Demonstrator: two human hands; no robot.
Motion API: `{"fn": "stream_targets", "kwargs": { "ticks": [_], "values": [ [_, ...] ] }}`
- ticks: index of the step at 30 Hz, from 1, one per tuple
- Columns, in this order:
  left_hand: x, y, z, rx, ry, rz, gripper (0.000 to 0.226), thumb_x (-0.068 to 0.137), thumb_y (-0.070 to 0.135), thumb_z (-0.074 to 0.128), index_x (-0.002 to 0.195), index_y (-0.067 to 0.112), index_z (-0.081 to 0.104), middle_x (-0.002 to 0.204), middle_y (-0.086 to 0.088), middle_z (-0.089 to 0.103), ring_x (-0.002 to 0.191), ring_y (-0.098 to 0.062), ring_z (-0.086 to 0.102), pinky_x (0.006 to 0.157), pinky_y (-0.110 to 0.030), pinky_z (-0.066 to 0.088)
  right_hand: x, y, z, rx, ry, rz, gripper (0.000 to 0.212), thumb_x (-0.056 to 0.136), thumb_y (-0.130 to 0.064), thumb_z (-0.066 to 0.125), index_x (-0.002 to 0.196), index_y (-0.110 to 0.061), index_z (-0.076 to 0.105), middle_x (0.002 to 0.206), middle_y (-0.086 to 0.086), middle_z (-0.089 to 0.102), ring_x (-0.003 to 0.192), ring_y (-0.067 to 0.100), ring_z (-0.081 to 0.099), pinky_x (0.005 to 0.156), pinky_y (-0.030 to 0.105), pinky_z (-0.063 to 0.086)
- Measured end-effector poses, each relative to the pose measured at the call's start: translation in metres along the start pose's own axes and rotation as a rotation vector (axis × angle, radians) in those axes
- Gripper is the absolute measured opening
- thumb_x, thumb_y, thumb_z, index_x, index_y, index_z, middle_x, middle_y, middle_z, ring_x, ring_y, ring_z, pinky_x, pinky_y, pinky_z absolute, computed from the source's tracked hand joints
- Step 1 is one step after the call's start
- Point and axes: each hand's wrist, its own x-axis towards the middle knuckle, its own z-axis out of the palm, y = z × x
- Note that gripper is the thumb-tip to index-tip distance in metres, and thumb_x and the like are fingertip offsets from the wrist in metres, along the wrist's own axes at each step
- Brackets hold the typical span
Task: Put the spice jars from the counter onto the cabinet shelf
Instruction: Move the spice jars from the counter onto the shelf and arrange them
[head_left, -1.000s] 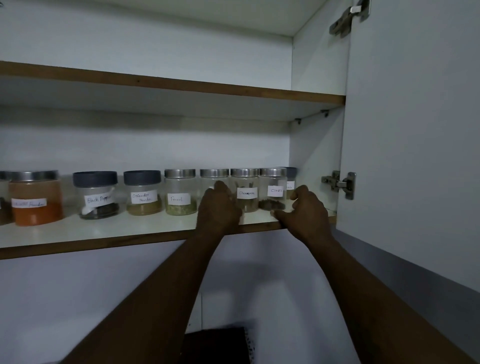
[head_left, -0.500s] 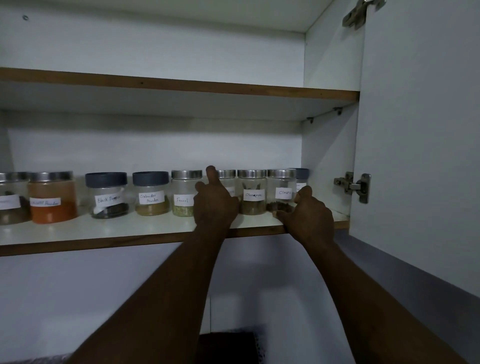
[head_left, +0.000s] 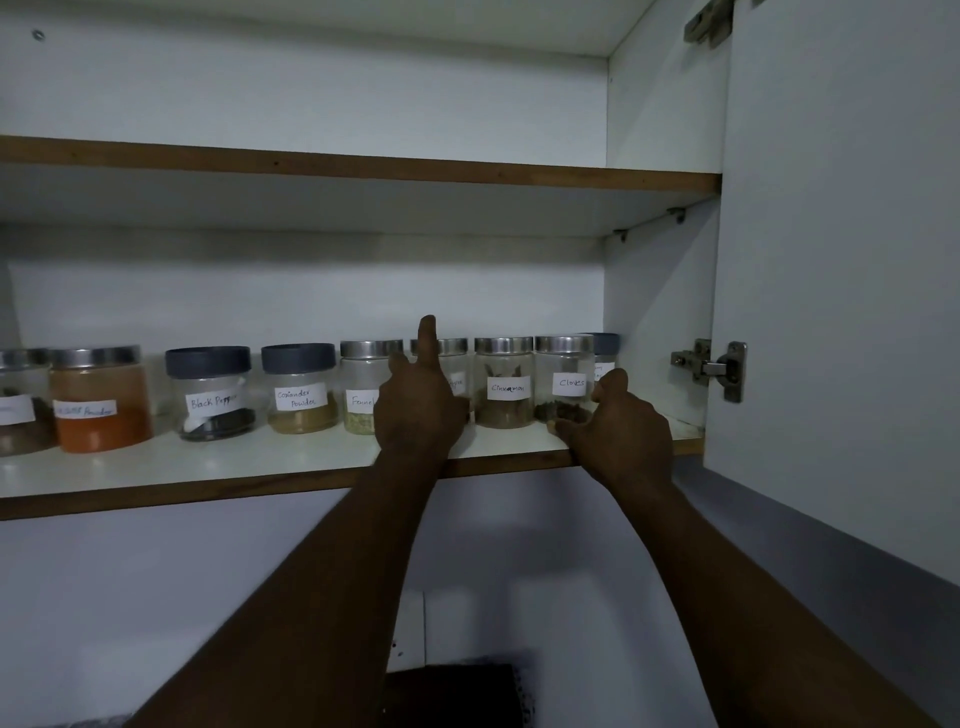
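Observation:
A row of labelled spice jars stands on the lower cabinet shelf (head_left: 291, 465). My left hand (head_left: 420, 410) is in front of a steel-lidded jar (head_left: 453, 347) between the Fennel jar (head_left: 363, 387) and the Cinnamon jar (head_left: 504, 382). Its index finger points straight up and most of that jar is hidden behind it. My right hand (head_left: 621, 428) curls round the Cloves jar (head_left: 563, 376), thumb at its base and index finger on its right side. A dark-lidded jar (head_left: 605, 345) stands behind it by the cabinet wall.
Further left stand the Coriander Powder jar (head_left: 300, 387), the Black Pepper jar (head_left: 210, 392), an orange powder jar (head_left: 98, 397) and one more at the frame edge. The open cabinet door (head_left: 841, 291) with its hinge (head_left: 714, 366) hangs on the right. An upper shelf (head_left: 363, 163) runs overhead.
My left hand's fingers have loosened from the jar and its index finger now points straight up. My right hand stays at the Cloves jar.

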Motion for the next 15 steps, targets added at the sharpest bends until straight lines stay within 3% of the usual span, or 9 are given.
{"fn": "stream_targets", "kwargs": {
  "ticks": [5,10,12,15],
  "values": [
    [-0.016,0.013,0.002,0.043,0.085,0.307,0.073,0.081,0.027,0.077,0.137,0.029,0.031,0.121,-0.013,0.062,0.077,-0.028,0.067,0.058,-0.038,0.056,0.006,0.004,0.0,-0.007,-0.023,-0.01,0.078,0.073,-0.051,0.087,0.124,-0.012,0.043,0.117,0.012,0.067,0.099,0.033,0.067,0.069,0.033,0.046],
    [-0.024,0.035,0.011,0.086,-0.1,0.518,0.028,0.091,0.028,0.063,0.117,0.017,0.063,0.107,-0.008,0.065,0.092,-0.029,0.066,0.074,-0.037,0.054,0.015,0.002,0.0,-0.021,-0.069,0.006,0.101,0.07,-0.049,0.09,0.143,-0.012,0.031,0.127,0.019,0.053,0.106,0.039,0.063,0.08,0.042,0.053],
    [-0.028,0.049,0.021,0.073,-0.188,0.595,0.024,0.093,0.024,0.06,0.112,0.016,0.073,0.104,-0.008,0.067,0.094,-0.025,0.065,0.081,-0.037,0.054,0.019,0.0,0.0,-0.04,-0.08,-0.004,0.1,0.074,-0.048,0.087,0.146,-0.012,0.028,0.127,0.02,0.053,0.106,0.04,0.063,0.079,0.041,0.052],
    [-0.034,0.067,0.035,0.039,-0.254,0.574,0.023,0.089,0.014,0.064,0.11,0.014,0.073,0.102,-0.008,0.067,0.093,-0.024,0.065,0.076,-0.03,0.05,0.024,0.003,0.0,-0.067,-0.085,-0.019,0.091,0.082,-0.041,0.081,0.148,-0.009,0.028,0.122,0.02,0.059,0.101,0.037,0.065,0.074,0.038,0.05]
  ]
}}
